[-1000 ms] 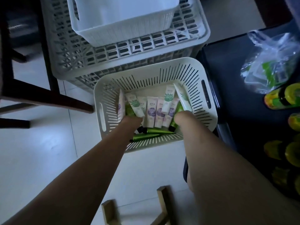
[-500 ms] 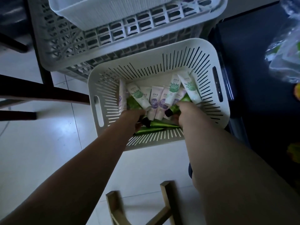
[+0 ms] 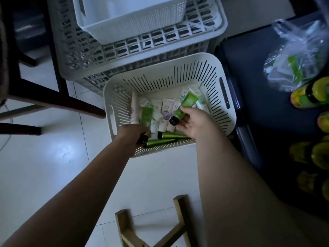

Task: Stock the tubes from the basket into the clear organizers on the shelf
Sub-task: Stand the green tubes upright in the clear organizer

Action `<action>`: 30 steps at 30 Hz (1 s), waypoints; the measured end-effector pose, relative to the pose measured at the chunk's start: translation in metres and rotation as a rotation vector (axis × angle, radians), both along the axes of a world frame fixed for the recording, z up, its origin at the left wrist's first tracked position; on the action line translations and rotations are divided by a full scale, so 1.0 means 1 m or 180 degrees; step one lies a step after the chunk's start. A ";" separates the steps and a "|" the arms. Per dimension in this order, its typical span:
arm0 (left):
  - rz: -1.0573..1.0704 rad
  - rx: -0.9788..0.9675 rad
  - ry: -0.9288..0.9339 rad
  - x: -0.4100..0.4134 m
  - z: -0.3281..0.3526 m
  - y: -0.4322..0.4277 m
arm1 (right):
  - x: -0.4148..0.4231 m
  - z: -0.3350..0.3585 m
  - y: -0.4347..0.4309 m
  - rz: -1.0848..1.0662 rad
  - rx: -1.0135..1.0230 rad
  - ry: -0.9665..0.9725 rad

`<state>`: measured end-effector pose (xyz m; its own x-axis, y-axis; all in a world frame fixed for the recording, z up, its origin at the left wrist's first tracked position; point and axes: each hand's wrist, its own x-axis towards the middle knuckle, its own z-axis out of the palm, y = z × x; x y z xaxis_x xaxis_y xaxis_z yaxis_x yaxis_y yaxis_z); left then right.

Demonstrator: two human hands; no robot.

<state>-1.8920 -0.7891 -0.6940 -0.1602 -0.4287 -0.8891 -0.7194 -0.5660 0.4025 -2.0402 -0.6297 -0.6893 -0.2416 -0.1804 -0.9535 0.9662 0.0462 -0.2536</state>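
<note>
Two green tubes (image 3: 186, 106) newly in hands (image 3: 194, 122)

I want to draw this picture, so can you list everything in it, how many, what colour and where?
slotted basket: one, cream, on the floor, centre.
green tubes: four, black caps; two lying at the basket's near edge, one in each grip.
white tubes: several, purple or green prints, lying in the basket.
grey crate: one, behind the basket.
white bin: one, on the crate.
plastic bag: one, clear, on the dark surface, right.
bottles: several, yellow-green, right edge.
wooden frame: one, light brown, floor, bottom.
furniture legs: several, dark, left.
left grip: one hand, holds a green tube near its cap.
right grip: one hand, holds a green tube over the basket.
</note>
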 end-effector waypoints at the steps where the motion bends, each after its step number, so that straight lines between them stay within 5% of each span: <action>1: -0.0055 -0.0083 0.0141 0.000 0.009 0.001 | 0.002 0.004 -0.001 0.0035 -0.0056 0.0084; 11: -0.0395 -0.0646 0.1260 -0.040 0.097 0.032 | -0.003 0.082 0.024 0.0494 0.0090 0.1210; 18: -0.0655 -0.0436 0.2061 -0.066 0.159 0.064 | -0.003 0.156 0.055 0.0278 0.0029 0.2015; 30: -0.1062 0.0062 0.2932 -0.077 0.246 0.127 | 0.027 0.254 0.117 -0.0284 0.0858 0.3532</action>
<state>-1.9690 -0.6624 -0.4482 -0.9055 -0.2219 -0.3617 -0.2526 -0.4031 0.8796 -2.0134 -0.5127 -0.4348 -0.9756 0.0576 -0.2117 0.2186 0.1709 -0.9607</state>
